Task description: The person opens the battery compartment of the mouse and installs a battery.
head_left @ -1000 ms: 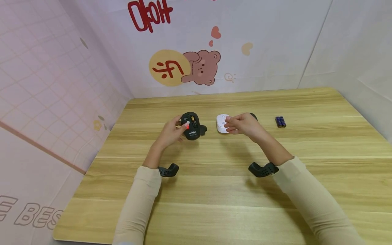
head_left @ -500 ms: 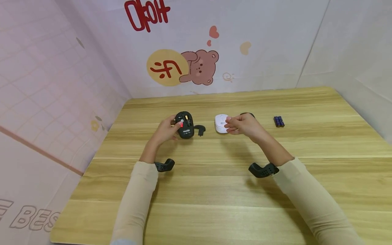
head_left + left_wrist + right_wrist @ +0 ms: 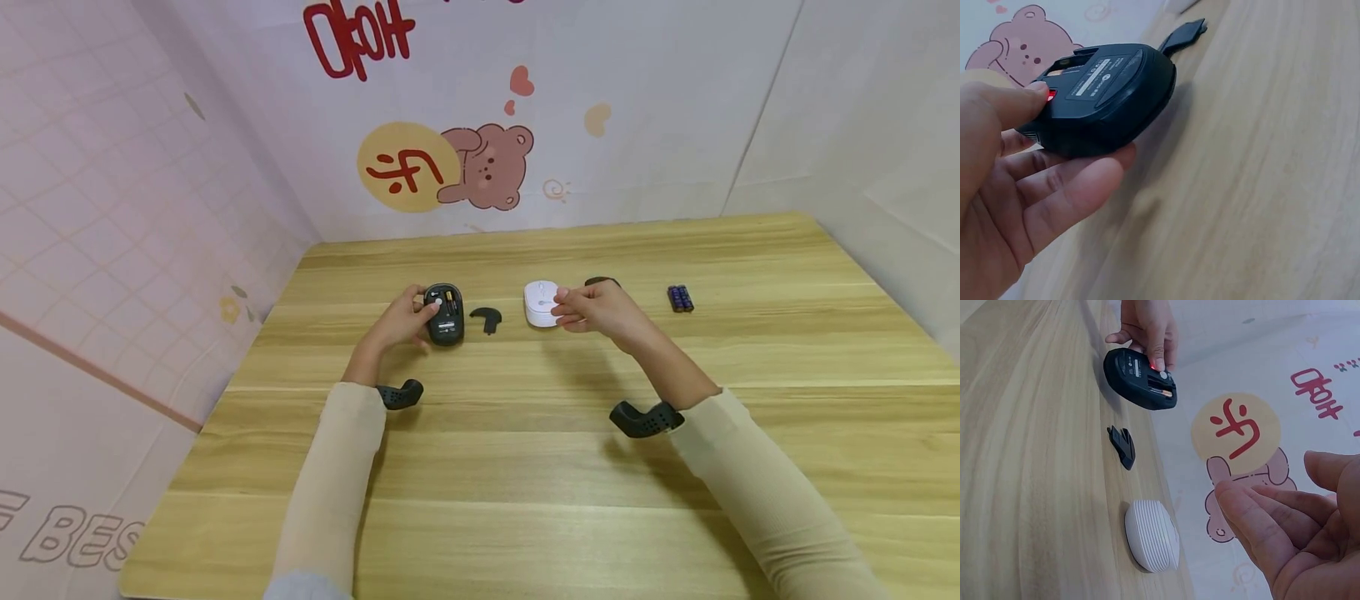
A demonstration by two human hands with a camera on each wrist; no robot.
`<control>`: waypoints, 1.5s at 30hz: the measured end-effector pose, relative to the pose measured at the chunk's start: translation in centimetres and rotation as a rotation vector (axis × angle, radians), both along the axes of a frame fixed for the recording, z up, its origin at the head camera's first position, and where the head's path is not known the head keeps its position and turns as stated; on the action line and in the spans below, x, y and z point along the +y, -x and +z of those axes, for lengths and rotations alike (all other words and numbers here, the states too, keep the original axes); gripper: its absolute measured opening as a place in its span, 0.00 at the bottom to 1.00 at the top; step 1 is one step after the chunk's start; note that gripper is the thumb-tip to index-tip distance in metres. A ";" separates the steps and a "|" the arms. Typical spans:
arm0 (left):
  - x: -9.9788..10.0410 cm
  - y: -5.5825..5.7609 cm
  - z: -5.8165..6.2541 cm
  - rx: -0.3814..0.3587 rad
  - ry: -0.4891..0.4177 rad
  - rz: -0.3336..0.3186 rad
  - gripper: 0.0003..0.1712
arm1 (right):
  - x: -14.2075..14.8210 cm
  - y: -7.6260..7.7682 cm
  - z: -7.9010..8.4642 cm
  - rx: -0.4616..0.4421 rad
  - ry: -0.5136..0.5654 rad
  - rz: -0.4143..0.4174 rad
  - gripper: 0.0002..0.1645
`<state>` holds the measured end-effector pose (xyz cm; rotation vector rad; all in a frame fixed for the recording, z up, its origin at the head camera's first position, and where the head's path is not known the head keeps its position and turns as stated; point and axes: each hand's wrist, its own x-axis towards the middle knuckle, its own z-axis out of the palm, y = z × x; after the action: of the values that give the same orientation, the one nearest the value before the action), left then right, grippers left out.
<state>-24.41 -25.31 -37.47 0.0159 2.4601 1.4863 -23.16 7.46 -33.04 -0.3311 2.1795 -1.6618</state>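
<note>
From my station, I read the left hand [image 3: 399, 323] as grasping the black mouse [image 3: 447, 331], thumb on its upturned underside and fingers beneath. I see the mouse raised above the far left part of the tabletop [image 3: 495, 475]. Its slot is uncovered, and a battery [image 3: 451, 298] shows inside. In the left wrist view, I note a red light [image 3: 1052, 95] at the thumb tip.

I find the cover [image 3: 490, 316] lying on the tabletop, just right of the black mouse. The white mouse [image 3: 537, 308] sits right of the cover.

I read the right hand [image 3: 602, 312] as released: fingers extended, slightly bent, gripping nothing. In the right wrist view, I see it apart from the white mouse. A dark object [image 3: 600, 280], mostly hidden, lies beyond this hand. Farther right, I locate the blue batteries [image 3: 680, 298], side by side.
</note>
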 end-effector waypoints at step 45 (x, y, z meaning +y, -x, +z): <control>1.0 0.6 0.1 0.332 0.604 0.034 0.32 | 1.0 1.8 -1.8 -0.008 -0.057 -0.072 0.28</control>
<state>-24.97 -24.32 -37.36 0.1114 3.0912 0.7395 -25.01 8.41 -34.87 -0.2327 2.2533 -1.6312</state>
